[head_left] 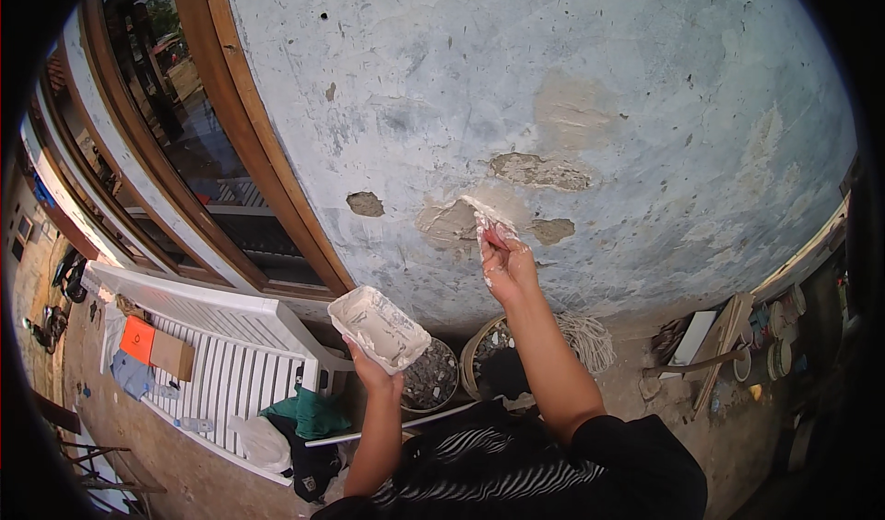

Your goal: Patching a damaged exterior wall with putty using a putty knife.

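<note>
My left hand [376, 371] is closed on a shallow rectangular tray [406, 358], off-white, with pale putty smeared inside. In my right hand [507, 269] is a putty scraper [489, 214], so coated in putty that its exact shape is hard to make out. Its edge meets the wall [396, 124] at a damp beige patch [449, 225] of filler. White putty also sticks to my right fingers. Around this spot the pale blue, scuffed paint is broken by bare patches: a long one [539, 171] above, a small one [553, 232] to the right and another [365, 204] to the left.
A wood-framed window [267, 151] borders the wall at left. Below it stands a white slatted bench [221, 377] with an orange box [136, 340], a cardboard box [172, 356] and cloths. Gravel-filled pots [431, 377] sit at the wall's foot; planks [724, 354] lean at right.
</note>
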Demonstrator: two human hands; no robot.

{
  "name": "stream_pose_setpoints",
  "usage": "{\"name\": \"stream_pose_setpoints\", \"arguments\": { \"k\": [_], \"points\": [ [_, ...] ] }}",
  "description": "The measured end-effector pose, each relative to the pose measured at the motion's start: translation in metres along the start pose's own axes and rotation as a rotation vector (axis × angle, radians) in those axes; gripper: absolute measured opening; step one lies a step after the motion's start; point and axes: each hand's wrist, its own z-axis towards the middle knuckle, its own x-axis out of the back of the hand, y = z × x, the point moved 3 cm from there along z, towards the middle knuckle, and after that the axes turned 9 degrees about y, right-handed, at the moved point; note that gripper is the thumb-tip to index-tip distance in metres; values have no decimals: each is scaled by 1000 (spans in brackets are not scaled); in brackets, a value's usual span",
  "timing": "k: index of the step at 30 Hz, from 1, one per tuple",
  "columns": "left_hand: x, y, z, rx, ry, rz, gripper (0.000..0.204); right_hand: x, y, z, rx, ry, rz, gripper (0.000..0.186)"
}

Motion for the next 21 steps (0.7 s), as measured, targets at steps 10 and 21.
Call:
{"name": "stream_pose_setpoints", "arguments": {
  "k": [10, 21],
  "points": [
    [-7, -12, -2, 22, -47, -8, 60, 72, -13, -36, 15, 21, -268, 22],
    [-10, -16, -3, 50, -31, 1, 60, 43, -11, 46, 59, 96, -296, 15]
  ]
}}
